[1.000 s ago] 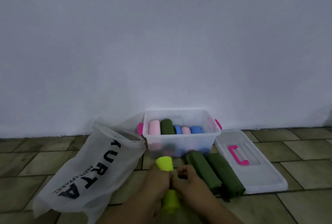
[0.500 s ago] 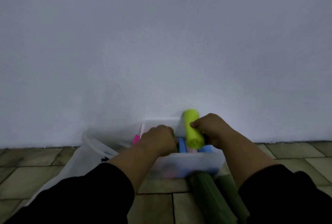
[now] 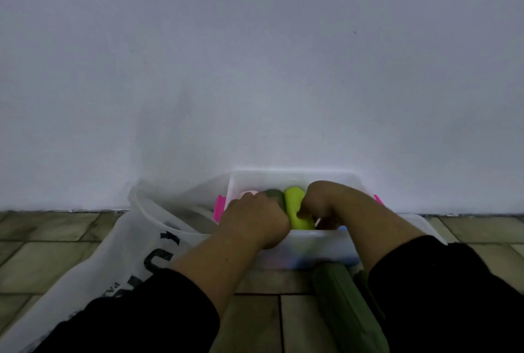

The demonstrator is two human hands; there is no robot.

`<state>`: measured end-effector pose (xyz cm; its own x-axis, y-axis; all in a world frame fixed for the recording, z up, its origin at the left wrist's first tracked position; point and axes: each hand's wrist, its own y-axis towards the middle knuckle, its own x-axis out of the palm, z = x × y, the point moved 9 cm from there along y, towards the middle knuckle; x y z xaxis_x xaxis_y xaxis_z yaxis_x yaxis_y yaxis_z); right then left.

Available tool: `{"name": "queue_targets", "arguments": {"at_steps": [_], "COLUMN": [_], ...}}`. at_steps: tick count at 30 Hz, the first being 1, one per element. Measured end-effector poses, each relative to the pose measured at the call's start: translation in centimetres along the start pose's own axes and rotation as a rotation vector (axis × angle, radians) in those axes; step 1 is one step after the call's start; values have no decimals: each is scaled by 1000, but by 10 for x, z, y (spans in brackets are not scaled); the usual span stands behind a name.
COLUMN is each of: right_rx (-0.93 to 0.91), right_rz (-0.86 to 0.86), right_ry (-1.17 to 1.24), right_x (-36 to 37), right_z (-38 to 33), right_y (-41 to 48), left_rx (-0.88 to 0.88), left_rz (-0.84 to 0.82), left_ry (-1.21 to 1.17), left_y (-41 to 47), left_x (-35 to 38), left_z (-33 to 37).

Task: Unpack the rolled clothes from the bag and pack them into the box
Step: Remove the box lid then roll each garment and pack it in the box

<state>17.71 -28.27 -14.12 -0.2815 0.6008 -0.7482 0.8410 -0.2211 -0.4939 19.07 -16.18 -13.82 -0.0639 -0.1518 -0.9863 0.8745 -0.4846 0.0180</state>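
A clear plastic box [image 3: 292,178] with pink handles stands against the wall. Inside it lie a pink roll [image 3: 250,192], a dark green roll [image 3: 273,196] and a lime-green roll [image 3: 296,208]. My right hand [image 3: 326,202] grips the lime-green roll from the right, thumb on its side, and holds it down in the box. My left hand [image 3: 252,219] reaches into the box beside that roll, over the dark green one. Its fingers bend downward and their tips are hidden. The white bag [image 3: 136,245] with black lettering lies open on the floor to the left.
Two long dark green rolls [image 3: 340,301] lie on the tiled floor just in front of the box, partly under my right sleeve. A corner of the box's clear lid [image 3: 425,223] shows at the right. A white wall rises directly behind the box.
The lime-green roll went from the floor in both hands, up over the box, and now sits down inside it. My left hand moved right, up against the roll.
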Motion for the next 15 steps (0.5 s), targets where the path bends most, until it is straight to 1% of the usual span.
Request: {"name": "queue_targets", "arguments": {"at_steps": [2, 6, 10, 13, 14, 15], "right_rx": [-18, 9, -18, -40, -58, -93], "right_rz": [17, -21, -12, 31, 77, 162], "right_ry": [-109, -158, -268, -358, -385, -393], "right_x": [4, 8, 9, 6, 3, -4], "right_z": [-6, -4, -6, -7, -7, -8], "right_y": [-1, 3, 4, 3, 2, -2], "left_rx": [6, -32, -43, -53, -58, -62], "left_rz": [-5, -52, -55, -53, -53, -53], "left_ry": [-12, 11, 17, 3, 6, 12], "left_y": [-1, 1, 1, 0, 0, 0], "left_x": [0, 1, 1, -1, -2, -2], "left_z": [1, 0, 0, -1, -1, 0]}}
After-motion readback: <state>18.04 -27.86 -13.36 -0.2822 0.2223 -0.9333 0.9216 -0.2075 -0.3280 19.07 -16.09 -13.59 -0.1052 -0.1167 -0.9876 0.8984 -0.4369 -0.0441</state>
